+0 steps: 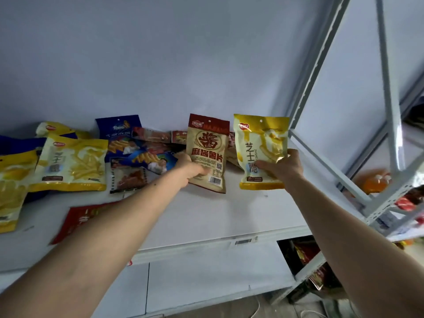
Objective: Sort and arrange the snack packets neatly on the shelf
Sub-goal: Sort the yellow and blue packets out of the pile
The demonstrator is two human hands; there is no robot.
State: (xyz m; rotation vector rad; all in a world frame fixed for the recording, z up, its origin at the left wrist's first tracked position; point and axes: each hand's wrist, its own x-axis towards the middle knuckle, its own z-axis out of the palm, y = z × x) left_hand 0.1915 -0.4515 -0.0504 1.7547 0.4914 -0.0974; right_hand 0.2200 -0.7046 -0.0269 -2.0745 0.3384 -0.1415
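My left hand (190, 168) grips a tan and dark-red snack packet (207, 148) upright above the white shelf (206, 214). My right hand (283, 167) holds a yellow and white packet (259, 143) upright beside it, to the right. A jumble of packets lies at the back left: yellow ones (73, 164), blue ones (119, 134) and brown-red ones (151, 136). A red packet (78, 219) lies flat near the front, partly hidden by my left forearm.
Grey metal shelf uprights (390, 88) and a diagonal brace rise on the right. Beyond them stand orange bottles (376, 182) and red packets on another rack. A barcode label (243, 242) sits on the shelf's front edge. More packets show on the lower shelf at right.
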